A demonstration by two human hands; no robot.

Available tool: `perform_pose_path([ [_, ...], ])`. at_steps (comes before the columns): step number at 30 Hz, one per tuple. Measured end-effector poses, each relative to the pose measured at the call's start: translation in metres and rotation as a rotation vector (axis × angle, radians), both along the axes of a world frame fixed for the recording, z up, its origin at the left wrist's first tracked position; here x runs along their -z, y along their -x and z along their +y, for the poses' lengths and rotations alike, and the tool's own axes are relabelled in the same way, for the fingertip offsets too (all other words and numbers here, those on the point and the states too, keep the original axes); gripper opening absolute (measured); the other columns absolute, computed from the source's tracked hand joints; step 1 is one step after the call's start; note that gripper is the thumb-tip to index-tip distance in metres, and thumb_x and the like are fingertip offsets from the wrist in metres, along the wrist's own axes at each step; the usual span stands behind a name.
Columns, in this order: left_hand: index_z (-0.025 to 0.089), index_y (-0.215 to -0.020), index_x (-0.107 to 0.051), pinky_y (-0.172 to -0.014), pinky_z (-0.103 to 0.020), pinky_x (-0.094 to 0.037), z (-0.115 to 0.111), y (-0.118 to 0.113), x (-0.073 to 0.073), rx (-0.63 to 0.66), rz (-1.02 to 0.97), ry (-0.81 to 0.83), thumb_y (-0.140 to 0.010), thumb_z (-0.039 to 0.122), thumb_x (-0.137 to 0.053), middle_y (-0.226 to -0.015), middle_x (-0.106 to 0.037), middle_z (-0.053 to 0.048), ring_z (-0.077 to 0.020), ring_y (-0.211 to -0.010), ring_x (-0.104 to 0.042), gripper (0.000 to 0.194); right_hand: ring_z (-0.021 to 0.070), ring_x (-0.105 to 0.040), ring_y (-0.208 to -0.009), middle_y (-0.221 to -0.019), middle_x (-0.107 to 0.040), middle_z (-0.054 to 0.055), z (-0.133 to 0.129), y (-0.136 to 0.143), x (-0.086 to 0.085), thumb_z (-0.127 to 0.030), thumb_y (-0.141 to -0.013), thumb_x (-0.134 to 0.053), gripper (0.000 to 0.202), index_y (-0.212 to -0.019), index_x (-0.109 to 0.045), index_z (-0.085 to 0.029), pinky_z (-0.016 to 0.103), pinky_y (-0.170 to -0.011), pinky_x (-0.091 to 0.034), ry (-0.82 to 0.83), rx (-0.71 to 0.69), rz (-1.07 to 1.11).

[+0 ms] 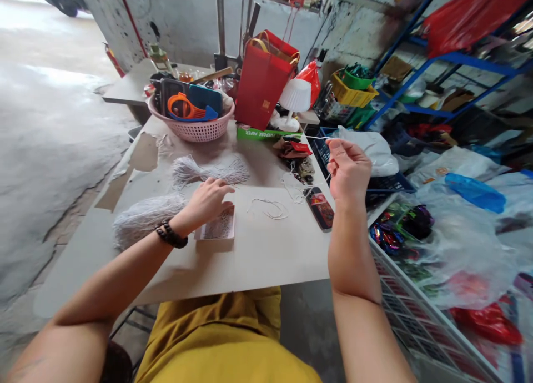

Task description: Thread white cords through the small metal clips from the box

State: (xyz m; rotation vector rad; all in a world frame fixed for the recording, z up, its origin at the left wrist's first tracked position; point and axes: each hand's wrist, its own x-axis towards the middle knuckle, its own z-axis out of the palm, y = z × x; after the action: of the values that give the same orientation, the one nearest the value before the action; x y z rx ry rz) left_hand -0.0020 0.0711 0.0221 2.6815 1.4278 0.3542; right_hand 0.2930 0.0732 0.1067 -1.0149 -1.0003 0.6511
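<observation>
My right hand [350, 169] is raised over the table's right side, thumb and fingers pinched on a thin white string [314, 137]. One end of the string sticks out to the left, and part of it hangs below the fist. My left hand [210, 200], with a dark bead bracelet on its wrist, hovers at the back edge of a small open box [215, 241]. Its fingers look loosely spread; the tips are partly hidden. Tiny pieces fill the box, too small to name. Two bundles of white strings [145, 219] lie beside and behind my left hand.
Loose strings [272, 210] and a phone [320, 208] lie on the table [270, 255]. At the back stand a full pink basket [200, 129], a red bag [264, 83] and a white lamp [295, 97]. Plastic bags [470, 244] crowd the right side, beside a wire rack.
</observation>
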Motion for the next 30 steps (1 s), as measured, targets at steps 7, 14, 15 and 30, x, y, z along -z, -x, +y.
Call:
perform_pose_path([
  [7, 0.016, -0.103, -0.071, -0.086, -0.038, -0.048, -0.012, 0.01, 0.005, -0.028, -0.277, 0.111, -0.086, 0.027, -0.064, -0.093, -0.074, -0.008, -0.0247, -0.09, -0.064, 0.021, 0.0058, -0.054, -0.05, -0.066, -0.066, -0.003, 0.009, 0.034, -0.005, -0.027, -0.074, -0.076, 0.012, -0.073, -0.067, -0.019, 0.019, -0.047, -0.048, 0.216, -0.327, 0.095],
  [14, 0.016, -0.135, -0.053, -0.072, -0.028, -0.051, -0.001, -0.072, -0.008, 0.131, -0.615, 0.271, -0.083, 0.034, -0.068, -0.118, -0.066, -0.013, -0.0144, -0.072, -0.063, 0.057, 0.0036, -0.045, -0.046, -0.061, -0.058, -0.005, 0.01, 0.073, -0.009, -0.027, -0.076, -0.074, 0.012, -0.075, -0.067, -0.018, 0.017, -0.042, -0.038, 0.256, -0.488, 0.115],
  [15, 0.015, -0.126, -0.061, -0.073, -0.028, -0.05, 0.003, -0.083, -0.004, 0.163, -0.603, 0.262, -0.087, 0.032, -0.062, -0.109, -0.069, -0.011, -0.0154, -0.074, -0.063, 0.042, 0.0033, -0.042, -0.044, -0.06, -0.056, -0.006, 0.01, 0.075, -0.008, -0.029, -0.076, -0.074, 0.013, -0.076, -0.067, -0.018, 0.017, -0.04, -0.034, 0.26, -0.481, 0.086],
  [30, 0.016, -0.091, -0.074, -0.079, -0.031, -0.047, 0.008, -0.008, -0.003, 0.051, -0.248, 0.217, -0.085, 0.023, -0.06, -0.089, -0.072, -0.009, -0.0205, -0.081, -0.064, 0.017, 0.0076, -0.049, -0.048, -0.059, -0.061, -0.002, -0.048, 0.026, -0.018, -0.038, -0.07, -0.078, 0.022, -0.073, -0.07, -0.018, 0.022, -0.045, -0.038, 0.19, -0.129, -0.3],
])
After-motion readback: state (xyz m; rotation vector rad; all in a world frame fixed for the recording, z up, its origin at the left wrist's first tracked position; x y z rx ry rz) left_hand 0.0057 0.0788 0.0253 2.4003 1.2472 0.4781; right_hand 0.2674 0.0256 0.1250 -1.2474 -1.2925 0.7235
